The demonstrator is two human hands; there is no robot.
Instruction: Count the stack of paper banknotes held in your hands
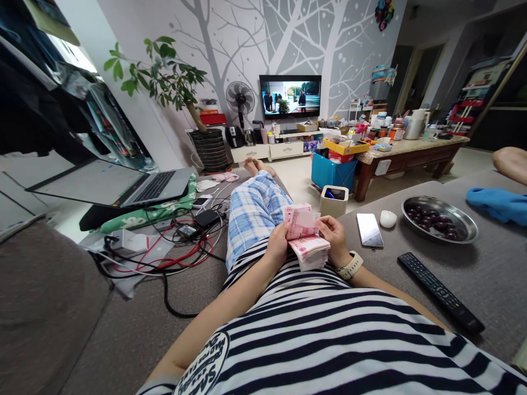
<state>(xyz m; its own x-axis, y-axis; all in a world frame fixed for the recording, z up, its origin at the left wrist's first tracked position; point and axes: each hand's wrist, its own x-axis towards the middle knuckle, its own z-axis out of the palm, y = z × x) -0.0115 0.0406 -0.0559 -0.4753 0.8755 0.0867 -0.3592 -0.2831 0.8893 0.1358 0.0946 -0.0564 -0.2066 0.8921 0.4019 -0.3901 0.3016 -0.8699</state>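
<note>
A thick wad of pink banknotes [309, 253] is held over my lap, folded or fanned so that upper notes stand raised and the rest lie toward me. My left hand [279, 241] grips the wad at its left edge, thumb on top. At the right side, my right hand [332, 237] pinches the raised notes near their right edge; its fingertips are partly hidden behind the paper. A pale watch [349, 265] is on my right wrist. Beneath the notes are my striped shirt [329, 323] and blue checked trousers [255, 211].
Right of me on the sofa lie a phone [369, 230], a white case [387, 219], a steel bowl [469, 233] of dark fruit and a remote control [440, 293]. To my left are tangled cables [185, 258] and an open laptop [160, 186]. A beige bin [334, 202] stands beyond.
</note>
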